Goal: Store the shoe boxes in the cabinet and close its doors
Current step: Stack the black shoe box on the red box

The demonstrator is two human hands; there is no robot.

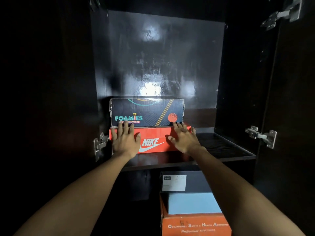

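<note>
- The dark Foamies shoe box (147, 111) sits on top of the red Nike shoe box (153, 139), both on the upper shelf (226, 147) of the open dark cabinet (243, 79).
- The left hand (125, 139) lies flat against the Nike box's front, fingers straight, tips reaching the Foamies box's lower edge; it grips nothing.
- The right hand (183, 138) is likewise spread flat on the Nike box's right end.
- Below the shelf stand a black box (196, 182), a light blue box (193, 203) and an orange safety-shoes box (196, 226), stacked.

Dim room; glare on a glossy dark panel (153, 65)
</note>
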